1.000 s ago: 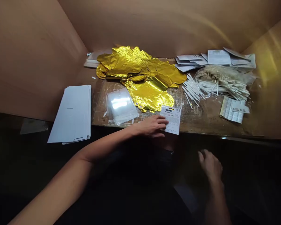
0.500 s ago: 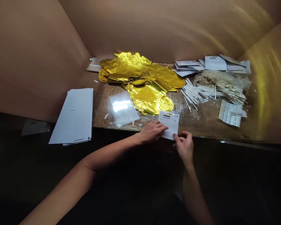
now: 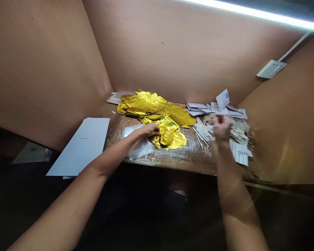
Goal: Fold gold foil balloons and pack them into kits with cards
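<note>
l hand point(image 3: 149, 130) pinching clear bag point(image 3: 138, 148) by gold foil point(image 3: 157, 111), r hand point(image 3: 221, 127) pinched shut over white sticks point(image 3: 202, 131)

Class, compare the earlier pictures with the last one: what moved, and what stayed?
The hands let go of the printed card, seemingly now tilted on the leaflets. The left hand moved onto the clear plastic bags, the right hand over the white sticks. The gold foil balloons stayed.
</note>
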The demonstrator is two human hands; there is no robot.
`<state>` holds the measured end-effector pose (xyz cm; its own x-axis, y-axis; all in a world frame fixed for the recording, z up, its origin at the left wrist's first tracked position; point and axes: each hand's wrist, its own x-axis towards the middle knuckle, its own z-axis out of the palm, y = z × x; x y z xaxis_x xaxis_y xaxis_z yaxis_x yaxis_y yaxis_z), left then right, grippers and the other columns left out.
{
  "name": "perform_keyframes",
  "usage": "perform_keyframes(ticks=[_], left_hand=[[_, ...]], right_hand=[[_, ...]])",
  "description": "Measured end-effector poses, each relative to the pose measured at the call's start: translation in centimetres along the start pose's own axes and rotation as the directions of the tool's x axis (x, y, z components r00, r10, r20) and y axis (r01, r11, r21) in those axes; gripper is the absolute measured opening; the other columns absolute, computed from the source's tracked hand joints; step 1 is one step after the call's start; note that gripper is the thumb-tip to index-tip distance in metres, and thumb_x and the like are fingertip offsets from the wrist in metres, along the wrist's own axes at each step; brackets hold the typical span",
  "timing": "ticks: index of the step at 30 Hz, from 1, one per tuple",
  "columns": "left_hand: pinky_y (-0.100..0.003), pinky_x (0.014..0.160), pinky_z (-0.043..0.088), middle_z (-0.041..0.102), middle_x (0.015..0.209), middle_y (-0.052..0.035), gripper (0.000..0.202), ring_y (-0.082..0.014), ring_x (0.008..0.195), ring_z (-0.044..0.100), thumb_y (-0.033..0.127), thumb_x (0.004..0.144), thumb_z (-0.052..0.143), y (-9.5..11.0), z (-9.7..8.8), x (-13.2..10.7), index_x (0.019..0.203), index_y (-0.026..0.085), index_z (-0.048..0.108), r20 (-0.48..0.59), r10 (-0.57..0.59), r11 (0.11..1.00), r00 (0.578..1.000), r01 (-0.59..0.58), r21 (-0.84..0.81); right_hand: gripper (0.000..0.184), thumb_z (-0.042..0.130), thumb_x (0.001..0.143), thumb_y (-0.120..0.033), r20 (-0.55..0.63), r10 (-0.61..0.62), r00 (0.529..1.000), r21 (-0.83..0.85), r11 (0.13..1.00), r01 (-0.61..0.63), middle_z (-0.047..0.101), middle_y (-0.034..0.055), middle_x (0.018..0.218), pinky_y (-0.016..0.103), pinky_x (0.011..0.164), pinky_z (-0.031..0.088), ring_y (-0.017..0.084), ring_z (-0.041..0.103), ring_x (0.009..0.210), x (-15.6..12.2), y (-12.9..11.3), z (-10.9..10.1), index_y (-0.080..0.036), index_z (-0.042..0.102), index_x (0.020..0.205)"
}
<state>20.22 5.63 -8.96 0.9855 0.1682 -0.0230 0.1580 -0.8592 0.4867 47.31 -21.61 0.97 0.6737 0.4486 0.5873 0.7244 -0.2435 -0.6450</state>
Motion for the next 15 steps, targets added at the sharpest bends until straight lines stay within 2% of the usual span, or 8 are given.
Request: perform_keyframes(ticks=[1,3,5,7,9,11,13,15], left_hand=[[-0.024,0.074,0.042,0.073,0.087,-0.0049,0.015,-0.0165,0.08,0.062,0.031,0.085,0.072,-0.1,0.0,0.2,0.083,0.016,0.076,0.006,0.006,1.0,1.0,-0.006,0.0],[-0.023,0.068,0.039,0.072,0.078,-0.003,0.019,-0.014,0.071,0.059,0.031,0.088,0.068,0.3,0.2,0.5,0.08,0.016,0.076,0.028,0.02,1.0,0.999,-0.02,0.008],[-0.024,0.063,0.035,0.069,0.069,-0.002,0.022,-0.0129,0.063,0.054,0.031,0.089,0.066,0.9,0.0,0.6,0.075,0.016,0.075,0.062,0.03,0.999,0.998,-0.031,0.024],[-0.027,0.062,0.032,0.067,0.065,-0.0027,0.025,-0.0133,0.06,0.049,0.03,0.09,0.065,1.7,-0.6,0.9,0.07,0.016,0.073,0.077,0.029,0.998,0.997,-0.033,0.046],[-0.029,0.063,0.032,0.067,0.065,-0.0038,0.026,-0.014,0.06,0.047,0.029,0.091,0.064,2.4,-1.4,1.3,0.07,0.016,0.073,0.079,0.02,0.998,0.997,-0.024,0.056],[-0.03,0.064,0.032,0.066,0.066,-0.0033,0.028,-0.0142,0.06,0.048,0.031,0.093,0.063,2.8,-2.4,1.8,0.072,0.016,0.074,0.084,0.007,0.999,0.996,-0.011,0.045],[-0.029,0.064,0.033,0.063,0.064,-0.0014,0.029,-0.0138,0.06,0.047,0.033,0.095,0.064,3.1,-3.4,2.2,0.073,0.017,0.073,0.102,0.001,1.0,0.995,-0.003,0.022],[-0.029,0.066,0.036,0.061,0.064,-0.0007,0.03,-0.0141,0.062,0.049,0.034,0.097,0.063,3.3,-4.5,2.4,0.073,0.016,0.07,0.013,0.004,1.0,1.0,-0.004,-0.004]], right_hand=[[0.035,0.049,0.104,-0.05,0.15,-0.069,0.986,0.023,0.998,0.066,0.068,0.0058,0.08,0.035,0.065,0.056,0.02,0.066,0.067,-2.1,-1.0,1.8,-0.019,0.064,0.095],[0.036,0.053,0.103,-0.049,0.392,-0.19,0.9,0.075,0.982,0.175,0.072,0.0063,0.081,0.034,0.071,0.056,0.021,0.068,0.072,-6.9,-3.0,5.6,-0.021,0.07,0.087],[0.029,0.065,0.097,-0.048,0.491,-0.258,0.832,0.108,0.966,0.236,0.077,0.0095,0.094,0.036,0.083,0.055,0.025,0.07,0.089,-10.7,-4.5,8.8,-0.021,0.076,0.093],[0.031,0.073,0.09,-0.046,0.557,-0.268,0.786,0.059,0.957,0.285,0.077,0.0145,0.111,0.041,0.094,0.05,0.031,0.068,0.106,-12.6,-5.5,10.8,-0.021,0.077,0.108],[0.032,0.073,0.089,-0.039,0.62,-0.234,0.749,-0.018,0.95,0.312,0.076,0.0183,0.115,0.043,0.098,0.046,0.034,0.066,0.11,-12.7,-5.6,11.4,-0.018,0.077,0.112],[0.022,0.066,0.088,-0.029,0.665,-0.202,0.719,-0.046,0.95,0.31,0.078,0.0175,0.107,0.04,0.096,0.045,0.032,0.067,0.104,-11.8,-5.2,11.1,-0.018,0.077,0.104],[0.018,0.062,0.087,-0.024,0.677,-0.195,0.71,-0.011,0.961,0.275,0.078,0.0143,0.098,0.036,0.09,0.045,0.029,0.068,0.095,-10.6,-4.7,10.6,-0.019,0.076,0.095],[0.019,0.058,0.089,-0.028,0.665,-0.176,0.725,0.014,0.975,0.224,0.077,0.0107,0.09,0.033,0.082,0.045,0.026,0.066,0.085,-9.5,-4.2,10.3,-0.02,0.075,0.09]])
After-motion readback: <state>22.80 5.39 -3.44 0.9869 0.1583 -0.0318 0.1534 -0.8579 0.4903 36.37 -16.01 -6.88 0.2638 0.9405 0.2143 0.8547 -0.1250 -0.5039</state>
